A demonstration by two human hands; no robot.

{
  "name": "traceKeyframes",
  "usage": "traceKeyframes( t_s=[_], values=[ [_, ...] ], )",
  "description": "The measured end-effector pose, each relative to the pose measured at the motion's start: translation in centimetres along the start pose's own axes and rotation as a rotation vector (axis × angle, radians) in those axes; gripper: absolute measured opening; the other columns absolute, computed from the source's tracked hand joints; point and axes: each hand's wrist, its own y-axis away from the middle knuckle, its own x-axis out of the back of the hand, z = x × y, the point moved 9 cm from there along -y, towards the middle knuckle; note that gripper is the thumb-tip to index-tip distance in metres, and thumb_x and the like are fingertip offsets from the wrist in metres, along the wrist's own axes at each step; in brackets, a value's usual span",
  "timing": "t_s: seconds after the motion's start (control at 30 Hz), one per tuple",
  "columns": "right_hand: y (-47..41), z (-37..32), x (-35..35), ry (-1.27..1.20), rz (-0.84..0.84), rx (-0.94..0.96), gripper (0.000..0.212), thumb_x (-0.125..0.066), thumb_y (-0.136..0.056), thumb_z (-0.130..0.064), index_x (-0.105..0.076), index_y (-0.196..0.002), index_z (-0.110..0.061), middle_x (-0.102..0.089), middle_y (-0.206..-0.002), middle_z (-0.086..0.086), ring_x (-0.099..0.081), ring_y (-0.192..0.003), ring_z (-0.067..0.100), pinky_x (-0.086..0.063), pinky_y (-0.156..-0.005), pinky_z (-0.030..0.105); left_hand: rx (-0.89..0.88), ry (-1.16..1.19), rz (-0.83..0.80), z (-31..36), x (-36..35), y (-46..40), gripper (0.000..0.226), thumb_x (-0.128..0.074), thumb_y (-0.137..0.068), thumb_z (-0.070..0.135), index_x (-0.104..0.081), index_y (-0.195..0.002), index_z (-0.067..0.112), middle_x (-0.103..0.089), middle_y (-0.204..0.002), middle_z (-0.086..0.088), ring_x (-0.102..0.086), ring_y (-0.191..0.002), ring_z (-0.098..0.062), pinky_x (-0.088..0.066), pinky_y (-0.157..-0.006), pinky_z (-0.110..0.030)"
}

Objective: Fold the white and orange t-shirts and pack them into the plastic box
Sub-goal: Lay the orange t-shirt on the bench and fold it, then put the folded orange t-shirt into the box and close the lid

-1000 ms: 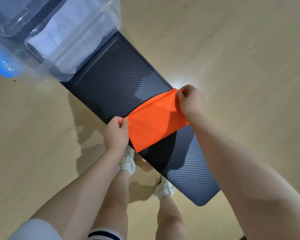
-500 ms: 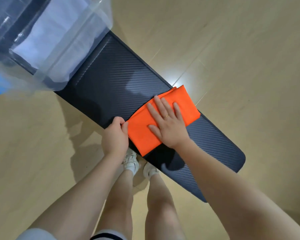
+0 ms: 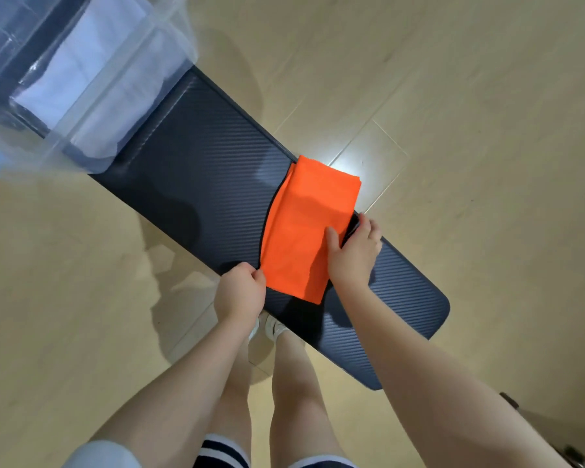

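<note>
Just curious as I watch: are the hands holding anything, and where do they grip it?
Yes, the folded orange t-shirt. The left hand pinches its near-left corner; the right hand grips its right edge, thumb on top.

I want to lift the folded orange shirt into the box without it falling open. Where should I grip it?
Probably by its two long edges, one hand from each side, as the left hand and right hand sit now. The orange shirt lies as a flat, layered rectangle on the mat; pinching all layers at both sides should keep the fold closed.
</note>
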Motion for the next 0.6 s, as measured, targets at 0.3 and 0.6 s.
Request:
traceKeyframes(
  t_s=[0.3,0.6],
  values=[
    [0.9,-1.0,-1.6,-0.34,-0.258,-0.081,0.017,-0.066,-0.081,-0.026,-0.057,-0.093,-0.018,-0.063,-0.096,0.002,-0.06,-0.093,0.021,-0.049,-0.089,0.043,0.031,-0.064,-0.08,-0.1,-1.9,1.9,0.038,-0.046,-0.093,0.02,-0.037,-0.056,0.017,-0.043,-0.056,0.002,-0.042,-0.056,-0.017,-0.027,-0.047,-0.026],
    [6.4,-9.4,6.4,-0.113,-0.292,0.302,0.041,-0.049,-0.092,-0.018,-0.037,-0.131,-0.015,-0.063,-0.106,0.015,-0.058,-0.097,0.036,-0.045,-0.081,0.04,-0.084,0.001,-0.086,4.1,8.6,7.6,0.017,-0.043,-0.091,0.014,-0.059,-0.085,0.016,-0.061,-0.079,-0.001,-0.057,-0.078,-0.021,-0.046,-0.068,-0.031]
  ],
)
